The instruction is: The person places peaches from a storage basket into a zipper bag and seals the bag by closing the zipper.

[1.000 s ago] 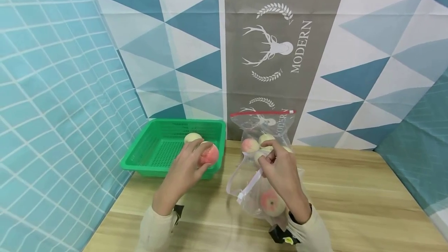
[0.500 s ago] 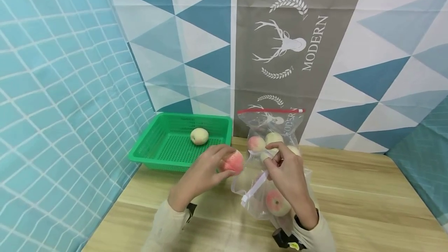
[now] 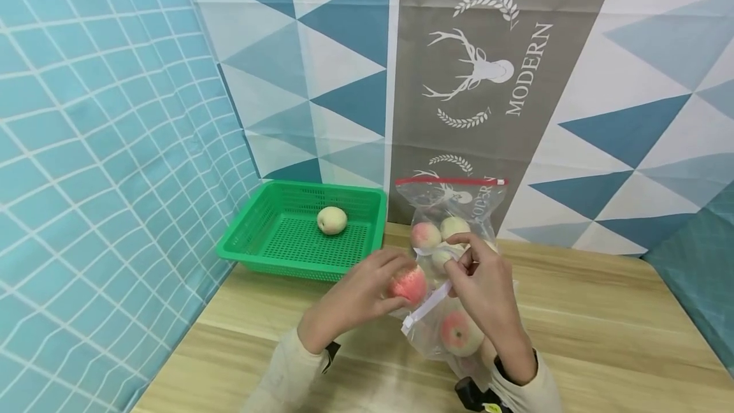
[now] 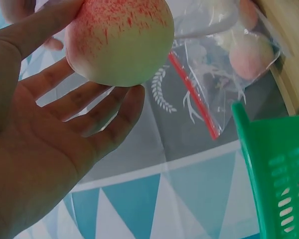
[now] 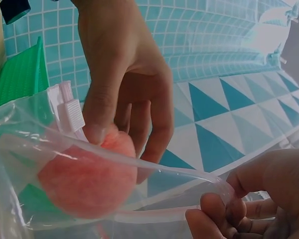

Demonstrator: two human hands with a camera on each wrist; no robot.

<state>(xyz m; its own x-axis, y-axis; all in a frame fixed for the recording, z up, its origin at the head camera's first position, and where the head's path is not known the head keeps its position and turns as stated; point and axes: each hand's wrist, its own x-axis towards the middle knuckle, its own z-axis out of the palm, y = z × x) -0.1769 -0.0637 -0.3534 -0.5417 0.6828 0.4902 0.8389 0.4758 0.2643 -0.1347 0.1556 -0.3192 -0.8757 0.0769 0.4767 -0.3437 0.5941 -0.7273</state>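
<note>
My left hand (image 3: pixel 367 289) grips a red and pale yellow peach (image 4: pixel 124 45) between thumb and fingertips, at the mouth of a clear zip bag with a white slider (image 3: pixel 408 322). In the right wrist view that peach shows behind the clear plastic near the bag's rim. With thumb and fingers, my right hand (image 3: pixel 484 282) pinches the bag's edge (image 5: pixel 214 181). Lower in this bag lies another peach (image 3: pixel 459 333). Behind it stands a second clear bag with a red zip (image 3: pixel 453 181), holding several peaches (image 3: pixel 425 234).
A green plastic basket (image 3: pixel 229 252) stands at the left back with one pale peach (image 3: pixel 332 220) in it. The wooden table (image 3: pixel 596 324) meets a patterned backdrop (image 3: pixel 344 69) behind and a blue checked cloth (image 3: pixel 103 145) at the left.
My left hand has carried the peach from the basket rightward to the white-zip bag's mouth. My right hand keeps its pinch on the bag. The head view has shifted slightly.
</note>
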